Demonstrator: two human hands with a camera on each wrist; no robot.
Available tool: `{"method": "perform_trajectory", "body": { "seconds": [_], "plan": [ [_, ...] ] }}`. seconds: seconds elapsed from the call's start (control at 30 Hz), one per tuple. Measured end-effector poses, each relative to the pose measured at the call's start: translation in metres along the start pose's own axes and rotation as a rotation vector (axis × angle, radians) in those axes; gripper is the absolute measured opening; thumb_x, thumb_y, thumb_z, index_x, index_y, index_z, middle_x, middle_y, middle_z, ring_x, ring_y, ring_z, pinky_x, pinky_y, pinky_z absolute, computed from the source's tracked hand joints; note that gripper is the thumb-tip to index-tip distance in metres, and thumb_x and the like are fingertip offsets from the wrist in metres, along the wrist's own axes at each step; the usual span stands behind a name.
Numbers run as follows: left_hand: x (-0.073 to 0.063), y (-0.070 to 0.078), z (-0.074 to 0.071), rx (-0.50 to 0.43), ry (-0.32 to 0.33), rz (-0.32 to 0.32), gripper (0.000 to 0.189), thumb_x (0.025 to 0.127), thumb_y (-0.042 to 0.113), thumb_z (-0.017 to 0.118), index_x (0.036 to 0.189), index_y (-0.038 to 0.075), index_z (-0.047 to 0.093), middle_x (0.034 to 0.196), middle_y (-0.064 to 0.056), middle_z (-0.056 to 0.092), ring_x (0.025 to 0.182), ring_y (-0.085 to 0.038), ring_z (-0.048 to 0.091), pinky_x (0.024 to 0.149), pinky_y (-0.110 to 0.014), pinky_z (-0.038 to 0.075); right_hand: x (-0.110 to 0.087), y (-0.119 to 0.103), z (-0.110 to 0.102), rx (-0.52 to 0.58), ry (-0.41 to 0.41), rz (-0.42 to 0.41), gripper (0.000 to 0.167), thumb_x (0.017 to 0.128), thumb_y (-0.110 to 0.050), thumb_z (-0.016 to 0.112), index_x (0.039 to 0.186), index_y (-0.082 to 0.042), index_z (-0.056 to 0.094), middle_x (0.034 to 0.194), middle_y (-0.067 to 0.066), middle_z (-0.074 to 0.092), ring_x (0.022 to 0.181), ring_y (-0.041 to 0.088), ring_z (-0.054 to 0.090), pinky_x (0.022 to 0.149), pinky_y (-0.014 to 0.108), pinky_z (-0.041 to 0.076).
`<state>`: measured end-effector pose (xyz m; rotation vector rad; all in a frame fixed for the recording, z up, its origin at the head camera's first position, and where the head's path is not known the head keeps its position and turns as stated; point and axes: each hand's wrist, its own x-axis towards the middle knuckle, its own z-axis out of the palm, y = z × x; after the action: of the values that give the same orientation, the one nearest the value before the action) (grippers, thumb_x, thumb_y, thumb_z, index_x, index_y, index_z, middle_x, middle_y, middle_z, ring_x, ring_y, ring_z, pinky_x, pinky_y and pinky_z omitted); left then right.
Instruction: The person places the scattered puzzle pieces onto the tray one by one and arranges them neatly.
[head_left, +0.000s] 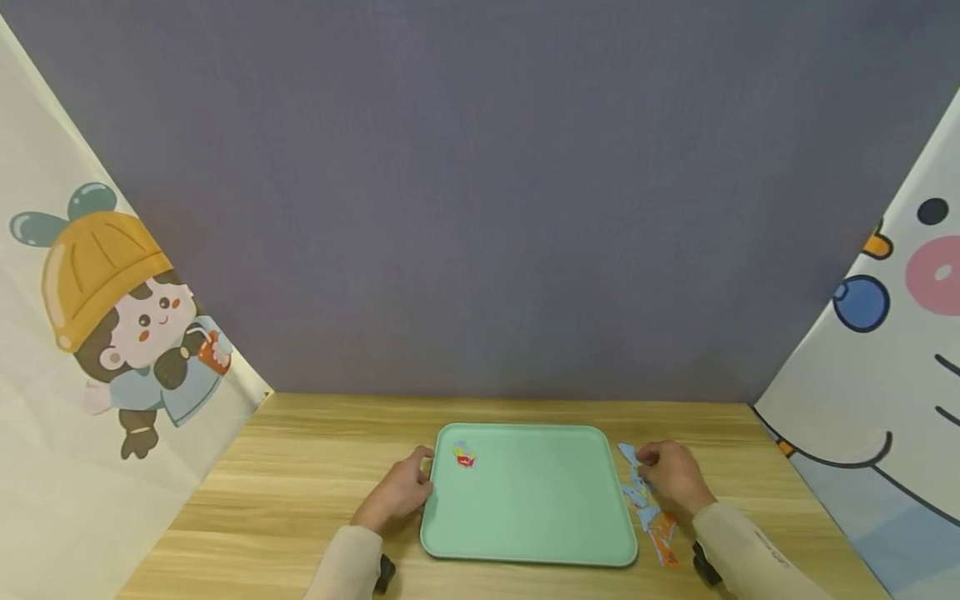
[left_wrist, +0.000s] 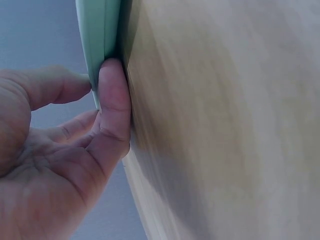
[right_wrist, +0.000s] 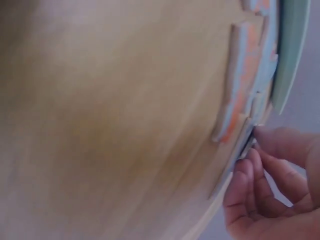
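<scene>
A mint-green tray (head_left: 532, 508) lies on the wooden table. My left hand (head_left: 399, 492) grips its left rim, thumb on the rim and a finger tucked under it, as the left wrist view shows. Near the tray's upper left corner sits a small red, yellow and blue puzzle piece (head_left: 464, 455). Just right of the tray, my right hand (head_left: 672, 477) pinches a thin puzzle piece (right_wrist: 247, 145) between thumb and fingers, close to the tabletop. Its picture side is mostly hidden by the fingers. Several loose blue and orange puzzle pieces (head_left: 648, 518) lie beside the tray, close to this hand.
The wooden table (head_left: 315, 450) runs back to a grey-purple wall (head_left: 480, 217). White panels with cartoon prints stand at the left (head_left: 45, 467) and right (head_left: 825, 392). Dark bands circle both wrists below beige sleeves.
</scene>
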<state>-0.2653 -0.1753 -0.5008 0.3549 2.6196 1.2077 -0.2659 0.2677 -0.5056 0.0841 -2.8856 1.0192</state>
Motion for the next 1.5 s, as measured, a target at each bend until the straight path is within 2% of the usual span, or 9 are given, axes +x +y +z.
{"method": "perform_trajectory", "body": {
  "seconds": [0.2, 0.33, 0.43, 0.67, 0.97, 1.2, 1.3, 1.5],
  "plan": [
    [-0.001, 0.001, -0.001, 0.011, -0.001, -0.007, 0.051, 0.087, -0.004, 0.052, 0.135, -0.005, 0.035, 0.081, -0.011, 0.060, 0.057, -0.017, 0.060, 0.050, -0.032, 0.051, 0.001, -0.004, 0.002, 0.028, 0.065, -0.038, 0.020, 0.079, 0.000, 0.071, 0.098, 0.005, 0.069, 0.089, 0.010, 0.066, 0.081, 0.026, 0.062, 0.068, 0.037, 0.053],
    [-0.001, 0.000, -0.001, 0.018, -0.002, -0.017, 0.051, 0.087, -0.004, 0.052, 0.135, -0.005, 0.035, 0.082, -0.011, 0.059, 0.057, -0.017, 0.059, 0.051, -0.032, 0.051, 0.002, -0.017, 0.002, 0.038, 0.112, -0.110, 0.018, 0.079, -0.001, 0.071, 0.097, 0.002, 0.071, 0.088, 0.009, 0.068, 0.078, 0.021, 0.062, 0.065, 0.033, 0.053],
    [-0.001, 0.000, -0.002, 0.022, 0.000, -0.020, 0.050, 0.087, -0.004, 0.052, 0.135, -0.005, 0.035, 0.081, -0.011, 0.059, 0.057, -0.017, 0.059, 0.051, -0.032, 0.051, 0.003, -0.028, 0.004, 0.055, 0.120, -0.133, 0.016, 0.079, -0.001, 0.071, 0.095, 0.000, 0.072, 0.088, 0.007, 0.068, 0.078, 0.019, 0.062, 0.066, 0.031, 0.053],
    [-0.002, -0.002, -0.001, 0.028, 0.002, -0.017, 0.050, 0.088, -0.003, 0.052, 0.135, -0.005, 0.035, 0.081, -0.011, 0.060, 0.057, -0.017, 0.059, 0.051, -0.032, 0.051, 0.002, -0.056, 0.013, 0.111, 0.068, -0.149, 0.014, 0.080, -0.001, 0.071, 0.094, -0.003, 0.072, 0.088, 0.003, 0.066, 0.078, 0.016, 0.060, 0.066, 0.028, 0.052],
    [-0.002, -0.002, -0.002, 0.029, -0.002, -0.005, 0.051, 0.088, -0.003, 0.052, 0.135, -0.005, 0.034, 0.084, -0.013, 0.060, 0.058, -0.017, 0.060, 0.052, -0.032, 0.051, 0.006, -0.086, 0.038, 0.106, 0.001, -0.194, 0.012, 0.080, -0.001, 0.072, 0.089, -0.009, 0.071, 0.086, -0.004, 0.063, 0.077, 0.011, 0.058, 0.066, 0.027, 0.050],
    [-0.003, 0.001, -0.003, 0.022, 0.000, -0.001, 0.051, 0.087, -0.003, 0.052, 0.135, -0.006, 0.034, 0.085, -0.013, 0.060, 0.059, -0.017, 0.060, 0.052, -0.032, 0.051, 0.020, -0.102, 0.064, 0.106, -0.029, -0.323, 0.009, 0.079, 0.001, 0.072, 0.083, -0.007, 0.071, 0.081, -0.004, 0.064, 0.074, 0.013, 0.059, 0.064, 0.027, 0.050],
    [-0.003, 0.003, -0.003, 0.012, -0.003, -0.005, 0.052, 0.087, -0.004, 0.051, 0.135, -0.006, 0.033, 0.085, -0.014, 0.060, 0.059, -0.018, 0.060, 0.052, -0.031, 0.052, 0.024, -0.110, 0.075, 0.105, -0.047, -0.354, 0.007, 0.078, 0.001, 0.073, 0.081, -0.006, 0.071, 0.079, -0.003, 0.065, 0.072, 0.013, 0.059, 0.063, 0.028, 0.050],
    [-0.005, 0.006, -0.001, 0.009, 0.001, 0.004, 0.051, 0.087, -0.005, 0.052, 0.135, -0.006, 0.034, 0.083, -0.014, 0.060, 0.059, -0.018, 0.060, 0.052, -0.032, 0.052, 0.026, -0.126, 0.090, 0.103, -0.119, -0.329, 0.006, 0.078, -0.001, 0.073, 0.082, -0.004, 0.073, 0.078, -0.001, 0.065, 0.071, 0.013, 0.059, 0.061, 0.027, 0.050]
  ]
}}
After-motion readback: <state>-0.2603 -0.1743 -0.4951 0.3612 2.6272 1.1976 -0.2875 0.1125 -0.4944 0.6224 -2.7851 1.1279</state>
